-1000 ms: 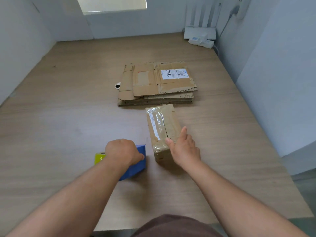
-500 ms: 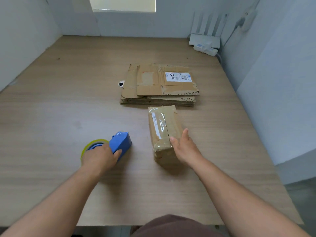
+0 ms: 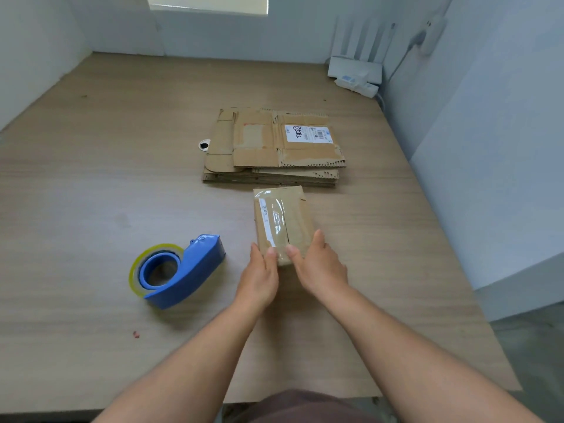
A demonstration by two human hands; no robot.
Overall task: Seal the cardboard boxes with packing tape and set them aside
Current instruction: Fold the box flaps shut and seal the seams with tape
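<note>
At centre frame, the left hand (image 3: 259, 276) and right hand (image 3: 320, 270) are bracketing the near end of the taped box (image 3: 283, 218), fingers (image 3: 317, 239) nearly straight along its sides, thumbs pressing on top, likely smoothing tape down. The tape dispenser (image 3: 180, 270) is lying unheld at lower left.

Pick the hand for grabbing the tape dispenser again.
Left, likely. The tape dispenser lies free left of the left hand; the right hand touches the box on its other side and would have to cross over.
</note>
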